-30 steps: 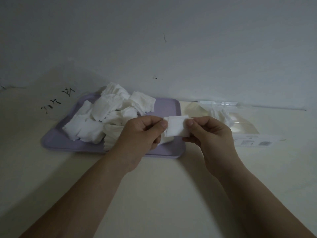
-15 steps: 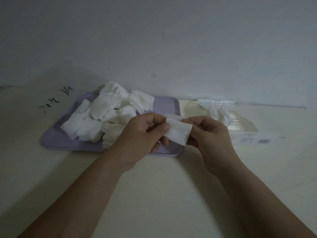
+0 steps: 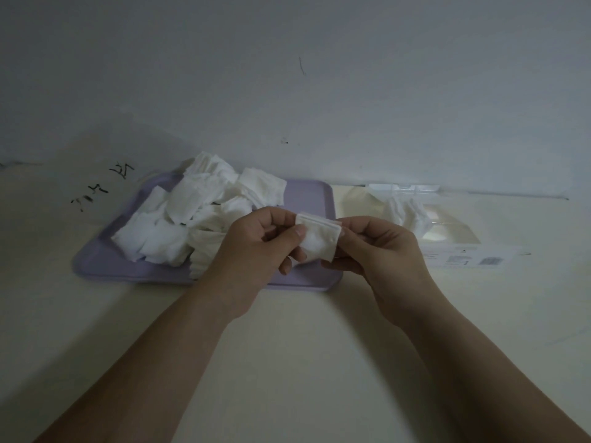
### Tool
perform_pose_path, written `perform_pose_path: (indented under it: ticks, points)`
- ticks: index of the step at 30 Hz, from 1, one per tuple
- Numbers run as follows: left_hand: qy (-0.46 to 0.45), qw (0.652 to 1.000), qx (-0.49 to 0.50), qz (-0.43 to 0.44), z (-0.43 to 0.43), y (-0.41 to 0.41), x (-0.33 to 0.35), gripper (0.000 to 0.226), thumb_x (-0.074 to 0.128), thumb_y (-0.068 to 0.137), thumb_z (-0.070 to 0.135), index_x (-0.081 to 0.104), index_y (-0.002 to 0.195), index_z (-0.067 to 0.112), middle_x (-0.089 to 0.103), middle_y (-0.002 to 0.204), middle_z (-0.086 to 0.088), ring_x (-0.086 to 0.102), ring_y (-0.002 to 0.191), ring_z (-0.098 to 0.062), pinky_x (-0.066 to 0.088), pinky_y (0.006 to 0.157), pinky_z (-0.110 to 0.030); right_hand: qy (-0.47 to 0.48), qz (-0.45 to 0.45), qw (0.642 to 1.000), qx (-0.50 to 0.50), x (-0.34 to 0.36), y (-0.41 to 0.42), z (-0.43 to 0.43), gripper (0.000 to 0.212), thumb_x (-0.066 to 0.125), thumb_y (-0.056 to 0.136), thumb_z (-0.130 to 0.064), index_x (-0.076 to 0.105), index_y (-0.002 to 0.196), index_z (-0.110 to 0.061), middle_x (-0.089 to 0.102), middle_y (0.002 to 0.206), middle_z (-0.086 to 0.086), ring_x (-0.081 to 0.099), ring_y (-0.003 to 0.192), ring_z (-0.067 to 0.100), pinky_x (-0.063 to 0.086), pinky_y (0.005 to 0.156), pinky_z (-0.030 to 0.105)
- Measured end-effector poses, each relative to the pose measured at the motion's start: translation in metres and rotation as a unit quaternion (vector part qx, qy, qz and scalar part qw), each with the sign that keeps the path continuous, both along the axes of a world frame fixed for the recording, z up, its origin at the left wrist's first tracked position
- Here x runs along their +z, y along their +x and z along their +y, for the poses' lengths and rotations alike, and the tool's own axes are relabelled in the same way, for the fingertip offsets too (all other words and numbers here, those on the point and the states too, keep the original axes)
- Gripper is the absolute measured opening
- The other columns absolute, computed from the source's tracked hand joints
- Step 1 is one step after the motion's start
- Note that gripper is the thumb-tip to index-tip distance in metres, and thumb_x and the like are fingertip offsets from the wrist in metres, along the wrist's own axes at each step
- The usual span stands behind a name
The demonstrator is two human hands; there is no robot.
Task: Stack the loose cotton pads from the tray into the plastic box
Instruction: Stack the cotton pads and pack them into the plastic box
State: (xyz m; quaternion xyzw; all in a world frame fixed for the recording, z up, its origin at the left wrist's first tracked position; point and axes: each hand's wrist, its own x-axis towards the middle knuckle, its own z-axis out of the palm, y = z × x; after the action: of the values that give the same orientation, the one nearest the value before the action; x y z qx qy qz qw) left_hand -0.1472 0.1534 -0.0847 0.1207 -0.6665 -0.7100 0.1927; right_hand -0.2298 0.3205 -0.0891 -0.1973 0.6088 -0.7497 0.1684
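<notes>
The left hand and the right hand met over the right part of the lavender tray, sharing one white square cotton pad. The left grip pinched the pad's left side, thumb pressed on its front face and the fingers curled behind. The right grip pinched the pad's right edge between thumb and fingertips, the remaining fingers curled underneath. The pad was held clear of the tray, roughly upright with its face toward the camera, and was not in the box.

A loose heap of cotton pads filled the left and middle of the tray, some overlapping and tilted. Just right of the tray lay the clear plastic box, close to the wall, with a few white pads at its left end and a printed label on its near side. Tray and box rested on the pale surface, which bore black scribbles left of the tray.
</notes>
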Motion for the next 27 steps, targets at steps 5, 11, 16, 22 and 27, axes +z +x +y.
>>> perform_pose_path:
  ticks: [5,11,16,22,27]
  points:
    - [-0.005,1.0,0.004,-0.002,-0.003,-0.002,-0.004,0.007,0.067,0.097,0.003,0.069,0.096,0.01,0.07,0.07,-0.014,0.059,0.056,-0.015,0.049,0.053,-0.024,0.0,0.001,1.0,0.01,0.001,0.001,0.0,0.013,0.067,0.097,-0.005,0.075,0.101,0.003,0.077,0.093,0.028,0.075,0.083,0.034,0.063,0.075,0.038]
    - [-0.027,1.0,0.008,0.006,-0.003,-0.002,-0.007,0.008,0.076,0.092,0.01,0.072,0.097,0.005,0.07,0.072,-0.016,0.059,0.058,-0.018,0.053,0.059,-0.028,-0.015,0.0,0.999,0.032,0.002,0.004,-0.001,0.013,0.067,0.097,-0.008,0.075,0.099,0.002,0.076,0.096,0.029,0.075,0.094,0.047,0.062,0.088,0.051]
    - [-0.027,1.0,0.007,0.01,-0.005,-0.003,-0.009,0.014,0.075,0.094,0.013,0.069,0.097,0.001,0.068,0.069,-0.017,0.056,0.057,-0.02,0.051,0.058,-0.029,-0.026,0.003,0.999,0.044,0.003,0.006,-0.002,0.01,0.067,0.095,-0.008,0.075,0.095,-0.001,0.076,0.094,0.03,0.075,0.092,0.047,0.063,0.088,0.051]
    - [0.004,1.0,0.004,0.012,-0.005,-0.004,-0.009,0.014,0.073,0.095,0.016,0.068,0.097,0.003,0.067,0.07,-0.016,0.053,0.059,-0.021,0.048,0.056,-0.027,-0.042,0.002,0.997,0.061,0.003,0.008,-0.001,0.014,0.059,0.1,-0.001,0.071,0.096,0.004,0.075,0.098,0.032,0.075,0.096,0.045,0.062,0.09,0.047]
    - [-0.009,1.0,0.009,0.014,-0.005,-0.005,-0.011,0.019,0.073,0.095,0.014,0.066,0.1,-0.003,0.067,0.069,-0.015,0.051,0.059,-0.022,0.047,0.055,-0.027,-0.043,0.006,0.997,0.067,0.006,0.01,-0.001,0.016,0.059,0.1,-0.002,0.073,0.097,0.003,0.073,0.1,0.036,0.074,0.098,0.049,0.061,0.093,0.052]
